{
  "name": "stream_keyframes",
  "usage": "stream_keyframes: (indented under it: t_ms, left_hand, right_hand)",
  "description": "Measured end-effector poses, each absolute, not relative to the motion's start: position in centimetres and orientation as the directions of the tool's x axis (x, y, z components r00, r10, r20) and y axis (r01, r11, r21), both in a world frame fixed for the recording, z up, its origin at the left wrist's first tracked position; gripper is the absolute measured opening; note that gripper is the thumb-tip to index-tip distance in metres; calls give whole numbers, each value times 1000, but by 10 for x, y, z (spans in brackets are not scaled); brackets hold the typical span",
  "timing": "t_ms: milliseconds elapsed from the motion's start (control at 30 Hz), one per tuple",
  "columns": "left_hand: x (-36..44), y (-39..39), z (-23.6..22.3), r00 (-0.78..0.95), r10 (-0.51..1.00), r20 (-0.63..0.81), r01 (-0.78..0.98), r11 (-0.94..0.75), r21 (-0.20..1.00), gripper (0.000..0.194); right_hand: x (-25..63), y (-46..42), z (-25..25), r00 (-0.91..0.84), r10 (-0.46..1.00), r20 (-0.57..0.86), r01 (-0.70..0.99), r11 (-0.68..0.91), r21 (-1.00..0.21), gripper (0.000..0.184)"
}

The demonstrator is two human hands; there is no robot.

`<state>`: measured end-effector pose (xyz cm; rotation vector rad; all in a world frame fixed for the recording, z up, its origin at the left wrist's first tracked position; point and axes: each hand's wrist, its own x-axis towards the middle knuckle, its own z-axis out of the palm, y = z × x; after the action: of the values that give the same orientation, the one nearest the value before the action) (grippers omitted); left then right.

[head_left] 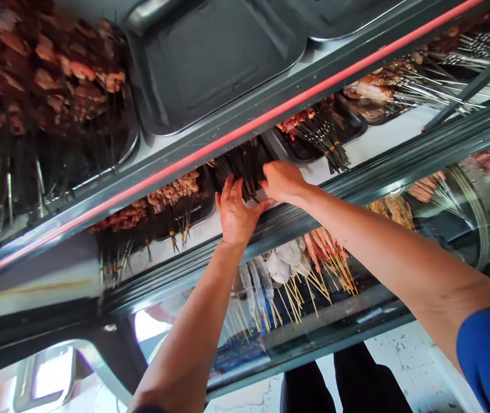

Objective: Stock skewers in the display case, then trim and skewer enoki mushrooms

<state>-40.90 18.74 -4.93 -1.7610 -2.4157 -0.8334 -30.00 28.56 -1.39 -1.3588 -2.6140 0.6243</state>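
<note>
On the middle shelf, a dense bunch of dark metal skewers (245, 166) lies in a tray, their ends toward me. My left hand (238, 213) rests at the near ends of these skewers, fingers stretched out and thumb pointing right. Just to its right, my right hand (285, 180) is closed, its fingers curled at the right side of the bunch. What lies inside those curled fingers is hidden. Meat skewers (171, 192) sit in the tray to the left. Another bundle of metal skewers with yellow bands (326, 135) lies in a tray on the right.
Above runs an upper shelf edge with a red strip (227, 137); a black tray (223, 63) and a heap of meat skewers (55, 74) stand on it. Sliding-door rails (356, 172) cross below my hands. Behind glass lower down are wooden-stick skewers (296, 275).
</note>
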Motion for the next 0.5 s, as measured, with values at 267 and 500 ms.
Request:
stream_keyframes:
  t_ms: [267,500]
  left_hand:
    - [-428,168,-45,-305,885,353,916,170,363,57]
    - [-427,165,-54,-333,875,352,905,192,381,34]
  right_hand:
    - [-281,268,-13,-586,809,-52,762,527,-376,40]
    - [-282,249,-8,-701,712,-35,693,669,-269,26]
